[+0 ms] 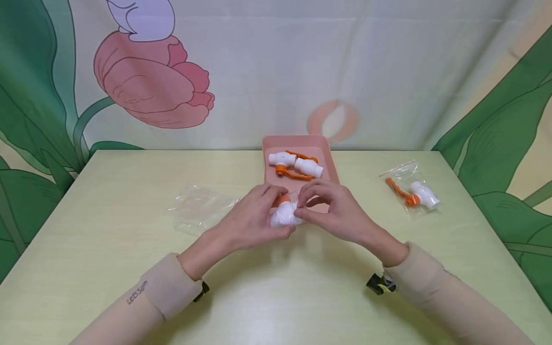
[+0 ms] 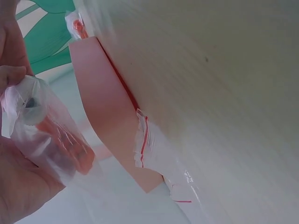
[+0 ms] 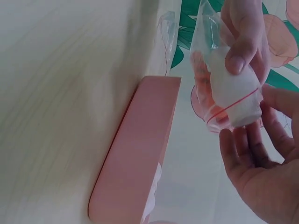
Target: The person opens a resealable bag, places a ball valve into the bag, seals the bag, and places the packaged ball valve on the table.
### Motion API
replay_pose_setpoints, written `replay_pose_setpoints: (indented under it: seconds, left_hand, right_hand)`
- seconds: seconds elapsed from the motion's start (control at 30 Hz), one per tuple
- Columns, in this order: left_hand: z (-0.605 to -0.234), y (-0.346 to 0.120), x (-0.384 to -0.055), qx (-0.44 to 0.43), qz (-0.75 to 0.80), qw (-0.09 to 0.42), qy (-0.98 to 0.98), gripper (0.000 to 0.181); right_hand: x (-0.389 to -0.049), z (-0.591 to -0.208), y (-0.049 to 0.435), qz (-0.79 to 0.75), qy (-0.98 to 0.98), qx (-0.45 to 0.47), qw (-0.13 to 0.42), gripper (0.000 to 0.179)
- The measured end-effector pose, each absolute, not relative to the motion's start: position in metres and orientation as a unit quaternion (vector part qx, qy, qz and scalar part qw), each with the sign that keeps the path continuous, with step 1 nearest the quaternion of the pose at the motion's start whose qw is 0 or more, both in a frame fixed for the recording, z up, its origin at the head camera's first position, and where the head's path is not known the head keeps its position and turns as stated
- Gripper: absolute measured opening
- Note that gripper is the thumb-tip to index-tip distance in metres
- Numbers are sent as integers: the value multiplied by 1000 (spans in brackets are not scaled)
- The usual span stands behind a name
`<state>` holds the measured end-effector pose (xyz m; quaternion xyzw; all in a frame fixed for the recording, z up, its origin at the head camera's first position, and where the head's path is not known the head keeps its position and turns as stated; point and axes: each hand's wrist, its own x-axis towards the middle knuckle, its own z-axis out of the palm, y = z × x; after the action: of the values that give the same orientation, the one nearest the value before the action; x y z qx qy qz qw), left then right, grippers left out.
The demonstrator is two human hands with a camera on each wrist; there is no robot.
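Observation:
A white plastic ball valve (image 1: 283, 215) with an orange handle (image 2: 70, 142) sits inside a clear zip bag (image 3: 205, 70) with a red seal line. My left hand (image 1: 254, 215) grips the bagged valve above the table, its thumb lying along the white body in the right wrist view. My right hand (image 1: 334, 211) pinches the sealed end of the bag between thumb and fingertips. Just beyond the hands, a pink tray (image 1: 297, 142) holds two unbagged white valves (image 1: 308, 167) with orange handles.
To the left on the pale table (image 1: 276, 302), a clear plastic bag (image 1: 202, 206) lies flat, partly behind my left hand. Another bagged valve (image 1: 424, 195) lies at the right. A printed curtain (image 1: 258, 72) hangs along the table's back edge.

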<state>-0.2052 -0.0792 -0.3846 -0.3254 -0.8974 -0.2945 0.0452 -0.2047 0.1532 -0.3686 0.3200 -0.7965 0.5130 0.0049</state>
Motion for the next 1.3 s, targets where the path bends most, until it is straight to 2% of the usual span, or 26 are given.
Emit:
replay_pose_setpoints:
  seconds: [0.33,0.77,1.3]
  left_hand:
    - [-386,-78,-205,-318,-281,58,-903,63]
    - [-386,-76,-205,-308,-268,71,-910,65]
    - [-385,-72,-205,-296,-291,62,-908,61]
  right_hand:
    - [-203,-368,150,507,-816,276,-27,6]
    - [-199,-370,145,540,-802,255,-3,5]
    - [-202,-372,141,544,-784,297,-3,7]
